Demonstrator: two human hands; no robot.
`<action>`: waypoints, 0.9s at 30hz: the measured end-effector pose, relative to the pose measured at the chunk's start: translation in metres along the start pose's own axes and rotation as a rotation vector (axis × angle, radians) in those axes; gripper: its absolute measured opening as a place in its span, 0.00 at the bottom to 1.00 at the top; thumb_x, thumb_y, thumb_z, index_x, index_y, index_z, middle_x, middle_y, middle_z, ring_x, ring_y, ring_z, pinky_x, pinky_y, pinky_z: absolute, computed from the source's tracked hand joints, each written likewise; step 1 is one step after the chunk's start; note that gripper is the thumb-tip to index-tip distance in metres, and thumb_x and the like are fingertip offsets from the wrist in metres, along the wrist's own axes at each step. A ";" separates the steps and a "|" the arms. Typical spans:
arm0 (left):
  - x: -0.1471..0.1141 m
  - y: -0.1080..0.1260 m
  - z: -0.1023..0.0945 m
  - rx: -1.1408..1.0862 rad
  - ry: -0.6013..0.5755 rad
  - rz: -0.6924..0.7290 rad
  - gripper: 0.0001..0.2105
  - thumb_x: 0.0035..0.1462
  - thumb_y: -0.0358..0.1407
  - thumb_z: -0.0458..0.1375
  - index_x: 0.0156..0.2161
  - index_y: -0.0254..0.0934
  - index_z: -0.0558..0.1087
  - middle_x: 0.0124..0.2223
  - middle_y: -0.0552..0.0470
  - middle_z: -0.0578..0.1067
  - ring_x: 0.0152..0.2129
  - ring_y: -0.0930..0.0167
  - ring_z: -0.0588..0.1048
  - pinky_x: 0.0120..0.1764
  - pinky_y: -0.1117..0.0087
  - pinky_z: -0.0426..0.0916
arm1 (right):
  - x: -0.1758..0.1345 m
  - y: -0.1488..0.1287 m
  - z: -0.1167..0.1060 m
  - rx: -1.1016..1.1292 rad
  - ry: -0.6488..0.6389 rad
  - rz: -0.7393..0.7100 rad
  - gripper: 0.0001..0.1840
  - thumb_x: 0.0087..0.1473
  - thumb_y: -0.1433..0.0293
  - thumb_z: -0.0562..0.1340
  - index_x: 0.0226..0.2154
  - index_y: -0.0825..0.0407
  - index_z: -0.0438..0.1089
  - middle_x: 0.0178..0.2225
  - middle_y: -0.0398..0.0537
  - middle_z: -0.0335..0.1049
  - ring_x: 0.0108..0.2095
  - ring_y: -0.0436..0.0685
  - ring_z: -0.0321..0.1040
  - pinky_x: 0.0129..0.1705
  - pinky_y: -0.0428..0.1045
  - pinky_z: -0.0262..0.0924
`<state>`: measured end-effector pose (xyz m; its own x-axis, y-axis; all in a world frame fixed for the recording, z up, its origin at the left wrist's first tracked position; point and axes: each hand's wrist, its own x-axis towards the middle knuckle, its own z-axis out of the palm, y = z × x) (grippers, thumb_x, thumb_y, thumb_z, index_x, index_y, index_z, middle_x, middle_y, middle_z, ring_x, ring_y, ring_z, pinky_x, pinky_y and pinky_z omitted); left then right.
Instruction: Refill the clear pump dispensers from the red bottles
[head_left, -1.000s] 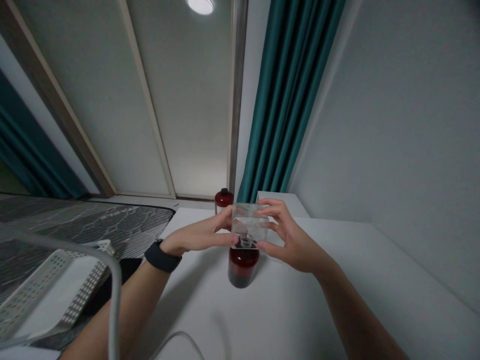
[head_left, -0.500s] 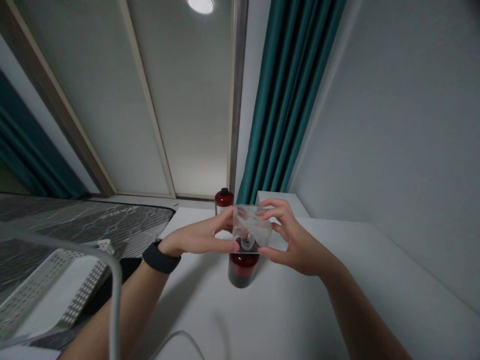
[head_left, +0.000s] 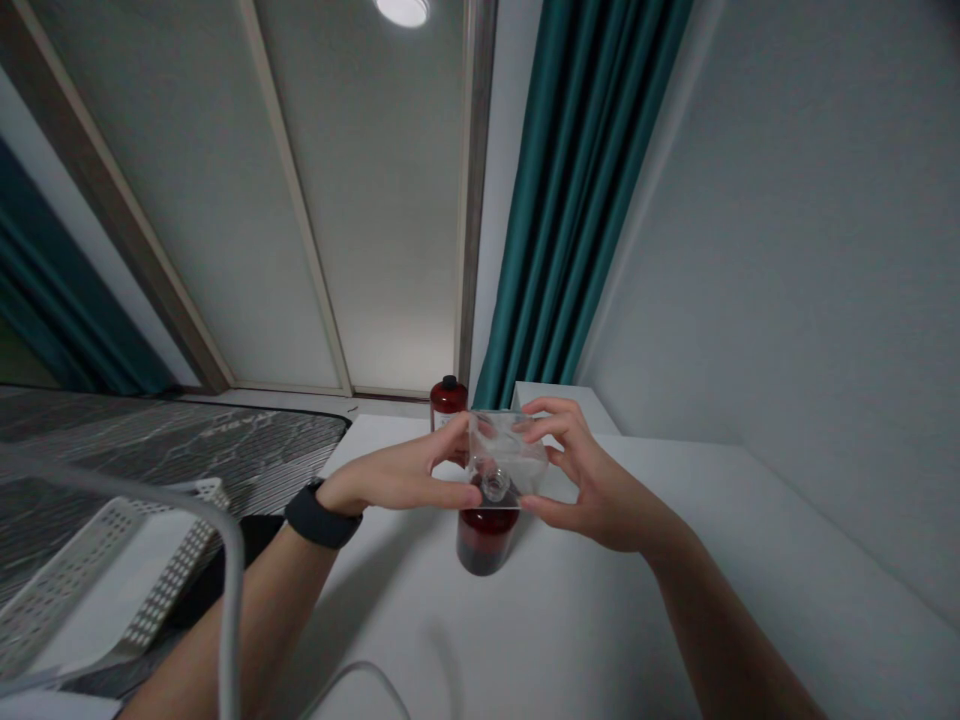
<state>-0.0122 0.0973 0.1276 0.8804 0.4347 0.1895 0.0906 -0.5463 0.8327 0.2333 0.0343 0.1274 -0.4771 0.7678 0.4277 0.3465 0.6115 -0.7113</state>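
Observation:
Between my two hands is a clear square-sided container (head_left: 504, 440), see-through, with a round ringed shape like a bottle neck showing in its lower part. My left hand (head_left: 420, 475) grips its left side, thumb along the lower edge. On the other side my right hand (head_left: 577, 480) holds it with curved fingers at the top and the thumb below. Partly hidden under the container, a dark red bottle (head_left: 486, 545) stands on the white table (head_left: 570, 610); whether the two touch I cannot tell. Behind my left hand stands another dark red bottle (head_left: 448, 398) with a black cap.
A white perforated basket (head_left: 105, 575) lies at the lower left, beside the table. A grey cable or tube (head_left: 231, 600) arcs across the near left. A white box-like piece (head_left: 600, 410) stands behind the table, near the green curtain (head_left: 577, 200).
The clear container has shifted very slightly to the right, along with my fingers. Both hands keep their hold, and the bottles stay in place.

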 end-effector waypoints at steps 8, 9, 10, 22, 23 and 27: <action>0.001 -0.003 0.003 -0.091 0.010 -0.013 0.29 0.61 0.46 0.60 0.60 0.37 0.56 0.49 0.43 0.71 0.49 0.60 0.70 0.52 0.56 0.65 | -0.001 0.006 0.001 0.079 0.018 0.013 0.27 0.50 0.74 0.67 0.48 0.39 0.58 0.57 0.47 0.45 0.63 0.62 0.48 0.59 0.62 0.61; 0.002 -0.004 0.004 -0.105 0.012 -0.017 0.29 0.61 0.46 0.59 0.60 0.37 0.56 0.49 0.43 0.71 0.49 0.60 0.70 0.52 0.56 0.65 | -0.001 0.007 0.002 0.092 0.019 0.016 0.27 0.50 0.74 0.67 0.48 0.39 0.58 0.57 0.47 0.45 0.63 0.62 0.49 0.59 0.61 0.61; 0.002 -0.004 0.004 -0.119 0.015 -0.021 0.28 0.61 0.47 0.59 0.60 0.37 0.56 0.49 0.43 0.71 0.49 0.60 0.70 0.52 0.56 0.65 | -0.001 0.007 0.002 0.105 0.023 0.018 0.26 0.50 0.74 0.67 0.48 0.39 0.58 0.57 0.47 0.46 0.63 0.61 0.49 0.59 0.61 0.62; 0.004 -0.008 0.007 -0.298 0.040 -0.070 0.29 0.59 0.49 0.61 0.58 0.37 0.59 0.47 0.45 0.71 0.45 0.62 0.72 0.49 0.57 0.66 | 0.001 0.006 0.006 0.117 0.071 0.034 0.25 0.51 0.73 0.65 0.48 0.40 0.57 0.57 0.48 0.47 0.62 0.60 0.51 0.57 0.61 0.62; 0.004 -0.009 0.008 -0.286 0.040 -0.070 0.28 0.59 0.49 0.61 0.58 0.37 0.59 0.46 0.45 0.71 0.44 0.62 0.72 0.49 0.57 0.66 | 0.001 0.008 0.006 0.154 0.069 0.036 0.25 0.51 0.73 0.65 0.48 0.40 0.56 0.57 0.48 0.47 0.61 0.60 0.52 0.57 0.61 0.62; 0.004 -0.010 0.007 -0.203 0.033 -0.063 0.28 0.58 0.46 0.62 0.58 0.38 0.59 0.46 0.46 0.71 0.43 0.63 0.71 0.49 0.57 0.65 | 0.000 0.007 0.005 0.130 0.057 0.039 0.25 0.50 0.73 0.66 0.47 0.40 0.56 0.57 0.47 0.46 0.61 0.60 0.53 0.58 0.61 0.62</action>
<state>-0.0057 0.0993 0.1164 0.8598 0.4887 0.1479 0.0464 -0.3633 0.9305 0.2321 0.0377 0.1194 -0.4178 0.8022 0.4266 0.2542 0.5540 -0.7928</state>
